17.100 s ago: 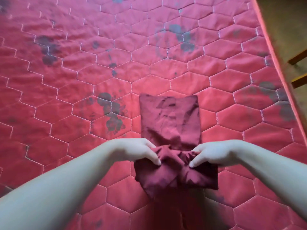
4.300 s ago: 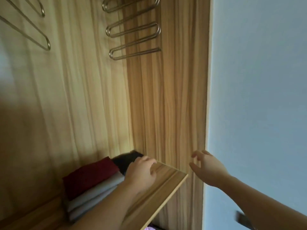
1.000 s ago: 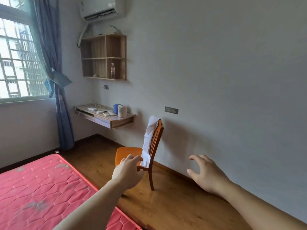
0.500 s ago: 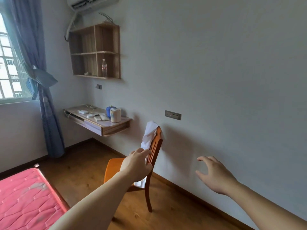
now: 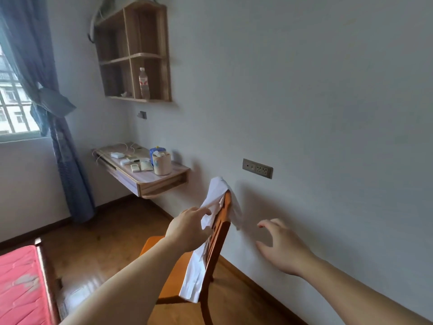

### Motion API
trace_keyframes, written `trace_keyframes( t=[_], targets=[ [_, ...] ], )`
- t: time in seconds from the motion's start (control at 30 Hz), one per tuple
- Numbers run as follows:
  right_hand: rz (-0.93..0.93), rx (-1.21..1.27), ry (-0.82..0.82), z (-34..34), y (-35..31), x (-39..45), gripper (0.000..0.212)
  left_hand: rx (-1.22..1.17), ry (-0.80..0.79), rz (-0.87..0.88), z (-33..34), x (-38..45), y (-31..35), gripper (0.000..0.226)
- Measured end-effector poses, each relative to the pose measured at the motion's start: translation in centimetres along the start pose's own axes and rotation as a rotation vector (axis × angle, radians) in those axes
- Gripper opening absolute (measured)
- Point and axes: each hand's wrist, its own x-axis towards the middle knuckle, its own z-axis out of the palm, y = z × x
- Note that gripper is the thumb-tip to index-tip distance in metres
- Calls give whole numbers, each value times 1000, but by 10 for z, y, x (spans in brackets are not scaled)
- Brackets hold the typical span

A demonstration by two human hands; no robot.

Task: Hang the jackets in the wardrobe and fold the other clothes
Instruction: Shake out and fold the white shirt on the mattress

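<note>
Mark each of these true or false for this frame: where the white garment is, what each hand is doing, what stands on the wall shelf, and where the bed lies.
1. The white garment is draped over the backrest of the wooden chair. True.
2. The right hand is gripping the garment. False: it is open and apart from the cloth, near the wall.
3. The left hand reaches to the garment at the chair back. True.
4. The wall shelf holds a stack of folded clothes. False: a plastic bottle stands in it.
5. The red mattress lies at the lower left. True.
</note>
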Motion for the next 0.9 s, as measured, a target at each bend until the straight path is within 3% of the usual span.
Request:
trace_keyframes(
  t=[0.17,0.33,0.53,0.73,0.9],
  targets=[
    [-95,-125,-6,-11,39,102,49,49,50,13,24,100,-12,40],
    [-18,-99,-30,-10,79,225,43,-22,67,-48,53,211,-41,40],
    [-44,-135,-159,9,107,345,40,-60,6,-138,69,305,-82,50],
    [-71,-36,-233,37,123,461,39,-64,-57,-208,101,377,-105,46],
    [-112,116,-343,83,143,555,40,-86,-240,-315,151,417,-130,57]
  ],
)
